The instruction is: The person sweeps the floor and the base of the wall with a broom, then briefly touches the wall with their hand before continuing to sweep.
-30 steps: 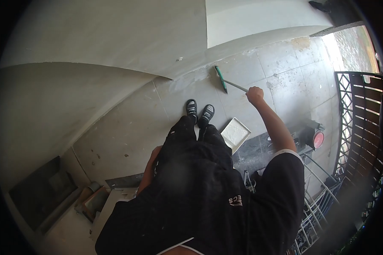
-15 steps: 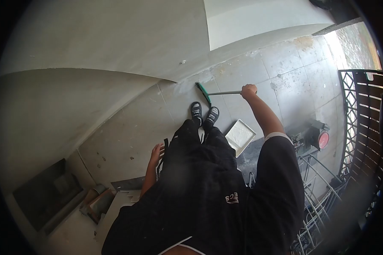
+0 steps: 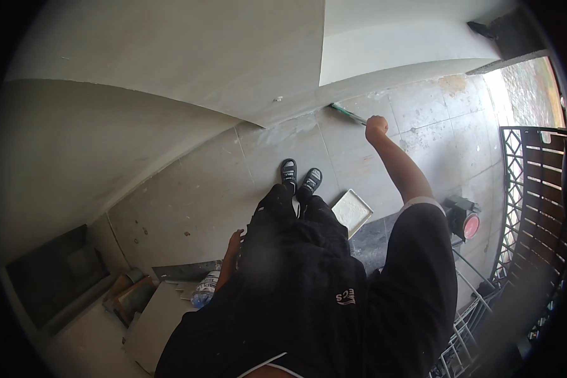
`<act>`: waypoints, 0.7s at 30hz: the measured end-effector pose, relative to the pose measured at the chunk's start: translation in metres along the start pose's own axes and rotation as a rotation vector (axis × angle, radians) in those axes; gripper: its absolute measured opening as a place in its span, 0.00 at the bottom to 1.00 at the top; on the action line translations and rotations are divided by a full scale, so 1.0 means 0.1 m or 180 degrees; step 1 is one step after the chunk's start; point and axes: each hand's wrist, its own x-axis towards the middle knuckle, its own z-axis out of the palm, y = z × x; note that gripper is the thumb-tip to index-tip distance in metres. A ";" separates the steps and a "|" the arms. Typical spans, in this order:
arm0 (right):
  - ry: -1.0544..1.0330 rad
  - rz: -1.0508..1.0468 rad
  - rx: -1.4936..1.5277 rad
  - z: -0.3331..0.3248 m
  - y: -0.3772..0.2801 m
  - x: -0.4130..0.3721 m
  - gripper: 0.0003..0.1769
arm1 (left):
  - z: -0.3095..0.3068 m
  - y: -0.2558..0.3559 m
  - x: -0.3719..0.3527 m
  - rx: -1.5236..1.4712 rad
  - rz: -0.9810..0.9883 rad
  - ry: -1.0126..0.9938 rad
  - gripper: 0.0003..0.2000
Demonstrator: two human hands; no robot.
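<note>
My right hand (image 3: 377,128) is closed around the handle of a broom with a narrow green head (image 3: 348,114). Its head reaches toward the foot of the wall, and most of the handle is hidden behind my fist in this view. At my left thigh hangs my left hand (image 3: 235,240), holding nothing, its fingers loose and partly hidden against the dark trousers. Between my feet and my right arm, a shallow white tray (image 3: 352,213) lies on the floor with a whitish surface inside.
Pale tiles (image 3: 283,140) with stains and chips run along the wall (image 3: 189,57). To the right stand a dark machine with a red disc (image 3: 470,227), a wire rack (image 3: 463,334) and a slatted gate (image 3: 535,189). Boards (image 3: 157,321) and a bottle (image 3: 205,290) are at lower left.
My right hand has moved the broom away from my feet, up and right toward the wall. The green head now looks foreshortened. My left hand has dropped slightly closer to my leg.
</note>
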 end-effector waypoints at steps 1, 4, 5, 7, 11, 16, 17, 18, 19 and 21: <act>0.0066 0.0089 0.0040 0.14 0.00 -0.04 0.05 | 0.10 0.25 -0.14 -0.0050 0.0000 -0.0015 0.21; 0.0202 -0.0114 0.0129 0.58 0.15 -0.28 0.07 | 0.29 0.64 -0.30 0.0050 -0.0457 -0.0018 0.21; 0.0160 -0.0187 0.0251 0.65 0.23 -0.42 0.07 | 0.24 0.51 -0.13 -0.0042 -0.0284 -0.0193 0.21; 0.0061 -0.0289 0.0534 0.74 0.31 -0.70 0.09 | 0.21 0.42 0.03 -0.0225 0.0002 -0.0284 0.21; -0.0552 -0.0674 0.1338 1.30 0.30 -1.03 0.13 | 0.14 0.40 0.30 0.0035 0.0282 -0.0400 0.21; -0.1050 -0.0303 0.2607 1.74 0.00 -1.54 0.14 | 0.52 1.84 -0.08 0.0549 0.1894 0.0793 0.19; -0.1000 -0.0712 0.2444 2.00 -0.07 -1.56 0.15 | 0.60 2.25 -0.24 0.0584 0.2335 0.0981 0.19; -0.0956 -0.1118 0.2263 2.17 -0.12 -1.57 0.16 | 0.67 2.70 -0.42 0.0621 0.2764 0.1177 0.20; -0.1281 -0.0647 0.2551 2.15 -0.21 -1.62 0.14 | 0.68 3.08 -0.50 0.1234 0.3429 0.1468 0.23; -0.1180 -0.0562 0.2646 2.41 -0.34 -1.63 0.10 | 0.79 4.05 -1.26 0.1393 0.4359 0.1588 0.24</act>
